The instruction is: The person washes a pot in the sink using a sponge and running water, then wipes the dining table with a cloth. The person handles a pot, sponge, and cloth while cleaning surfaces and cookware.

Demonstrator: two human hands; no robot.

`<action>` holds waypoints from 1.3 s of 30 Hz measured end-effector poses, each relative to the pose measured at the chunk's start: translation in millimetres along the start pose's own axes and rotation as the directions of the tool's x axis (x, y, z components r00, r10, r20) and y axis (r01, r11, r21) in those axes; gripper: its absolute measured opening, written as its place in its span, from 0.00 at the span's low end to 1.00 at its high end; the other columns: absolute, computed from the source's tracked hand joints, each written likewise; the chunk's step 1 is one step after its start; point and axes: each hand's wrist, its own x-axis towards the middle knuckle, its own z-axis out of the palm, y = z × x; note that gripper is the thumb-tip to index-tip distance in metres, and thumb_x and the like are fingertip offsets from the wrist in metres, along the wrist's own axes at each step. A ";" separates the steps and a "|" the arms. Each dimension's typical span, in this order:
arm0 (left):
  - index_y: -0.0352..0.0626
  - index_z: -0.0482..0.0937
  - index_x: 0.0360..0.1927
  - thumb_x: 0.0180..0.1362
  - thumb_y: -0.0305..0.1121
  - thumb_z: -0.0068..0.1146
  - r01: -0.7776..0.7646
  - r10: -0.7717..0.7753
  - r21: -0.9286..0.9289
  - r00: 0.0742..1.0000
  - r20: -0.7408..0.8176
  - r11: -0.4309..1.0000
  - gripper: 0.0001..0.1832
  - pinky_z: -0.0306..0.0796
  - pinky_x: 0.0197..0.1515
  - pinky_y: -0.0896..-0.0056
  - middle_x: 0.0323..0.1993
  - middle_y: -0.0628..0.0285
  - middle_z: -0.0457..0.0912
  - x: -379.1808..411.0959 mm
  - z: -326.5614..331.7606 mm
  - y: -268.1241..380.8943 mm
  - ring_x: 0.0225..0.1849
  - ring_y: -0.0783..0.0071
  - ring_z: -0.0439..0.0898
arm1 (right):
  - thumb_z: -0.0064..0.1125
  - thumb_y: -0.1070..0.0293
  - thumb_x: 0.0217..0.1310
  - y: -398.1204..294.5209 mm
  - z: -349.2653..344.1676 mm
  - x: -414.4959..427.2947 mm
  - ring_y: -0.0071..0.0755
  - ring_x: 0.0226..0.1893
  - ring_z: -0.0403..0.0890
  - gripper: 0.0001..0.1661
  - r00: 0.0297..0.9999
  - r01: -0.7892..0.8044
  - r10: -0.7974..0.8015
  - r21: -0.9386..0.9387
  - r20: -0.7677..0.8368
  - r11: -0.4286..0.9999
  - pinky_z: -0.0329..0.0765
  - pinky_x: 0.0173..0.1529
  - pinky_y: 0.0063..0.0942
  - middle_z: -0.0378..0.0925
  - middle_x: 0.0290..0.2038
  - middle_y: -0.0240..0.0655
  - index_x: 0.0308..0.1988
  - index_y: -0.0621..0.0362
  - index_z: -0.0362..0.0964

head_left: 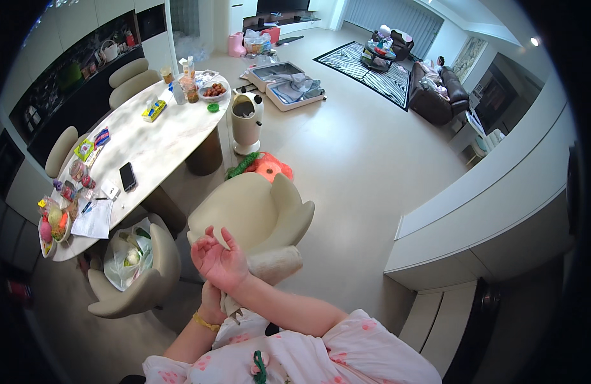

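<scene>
My right hand [219, 261] is raised in front of the beige chair [238, 206], palm up, with its fingers spread and slightly curled. It holds nothing. Below it, my left hand [212, 300], with a yellow band at the wrist, grips a beige cloth [230, 306] pressed to the underside of my right wrist. Its fingers are largely hidden behind the right wrist and the cloth. Just beyond my right wrist is a pale, fuzzy-looking rounded piece [276, 264] by the chair; whether it belongs to the chair I cannot tell.
Left stands an oval marble-look table [156, 144] with a phone [127, 176], papers [92, 218] and snacks. A second chair [166, 254] holds a plastic bag [127, 259]. Farther off are a cream bin [246, 125], an orange bag [271, 168], an open suitcase [295, 102] and a sofa [432, 101] with a person.
</scene>
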 end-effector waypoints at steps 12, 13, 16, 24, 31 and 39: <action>0.40 0.69 0.59 0.69 0.46 0.36 0.076 -0.101 -0.119 0.970 -0.220 0.990 0.24 0.67 0.61 0.57 0.57 0.54 0.74 70.5 -9.7 -14.1 0.58 0.58 0.74 | 0.45 0.61 0.72 -77.2 -7.7 44.1 0.24 0.23 0.67 0.11 0.972 0.137 -0.236 -0.800 -0.006 0.584 0.69 0.34 0.24 0.65 0.20 0.25 0.35 0.53 0.68; 0.41 0.70 0.58 0.69 0.46 0.37 0.090 -0.120 -0.135 0.966 -0.231 0.987 0.23 0.68 0.61 0.57 0.57 0.54 0.75 74.5 -13.0 -13.8 0.57 0.59 0.75 | 0.45 0.61 0.72 -81.0 -8.1 43.8 0.24 0.21 0.67 0.11 0.964 0.159 -0.265 -0.869 0.033 0.468 0.68 0.31 0.23 0.65 0.20 0.25 0.36 0.54 0.68; 0.41 0.71 0.56 0.69 0.45 0.37 0.079 -0.123 -0.166 0.955 -0.272 0.983 0.22 0.69 0.60 0.57 0.55 0.56 0.76 85.9 -19.0 -9.7 0.56 0.59 0.75 | 0.50 0.66 0.68 -93.2 -7.4 38.9 0.30 0.20 0.68 0.07 0.968 0.082 -0.218 -0.977 0.126 -0.198 0.68 0.28 0.26 0.66 0.19 0.30 0.34 0.55 0.68; 0.39 0.72 0.55 0.70 0.44 0.34 0.121 -0.138 -0.074 0.944 -0.299 0.990 0.22 0.70 0.59 0.57 0.52 0.55 0.78 86.1 -12.0 12.3 0.54 0.59 0.77 | 0.61 0.69 0.55 -157.4 -21.6 52.4 0.46 0.25 0.76 0.06 0.787 0.453 0.334 -0.120 0.519 -0.883 0.73 0.30 0.40 0.72 0.22 0.37 0.29 0.55 0.71; 0.39 0.74 0.50 0.68 0.35 0.44 0.053 0.164 0.706 0.958 -0.237 0.707 0.14 0.68 0.57 0.65 0.49 0.58 0.77 72.7 -14.7 51.8 0.50 0.64 0.76 | 0.55 0.65 0.64 -192.3 -59.6 28.3 0.39 0.34 0.82 0.07 0.913 -0.009 -0.193 -0.454 0.361 -0.891 0.78 0.40 0.32 0.81 0.32 0.36 0.39 0.55 0.75; 0.32 0.78 0.40 0.63 0.45 0.53 0.011 0.060 0.877 0.998 0.020 -0.481 0.21 0.74 0.43 0.53 0.42 0.37 0.75 125.8 28.9 60.1 0.44 0.43 0.77 | 0.41 0.53 0.72 -139.2 -65.3 25.4 0.31 0.59 0.71 0.27 0.834 -0.271 -0.148 -0.628 -0.532 0.729 0.62 0.66 0.31 0.72 0.58 0.34 0.63 0.52 0.63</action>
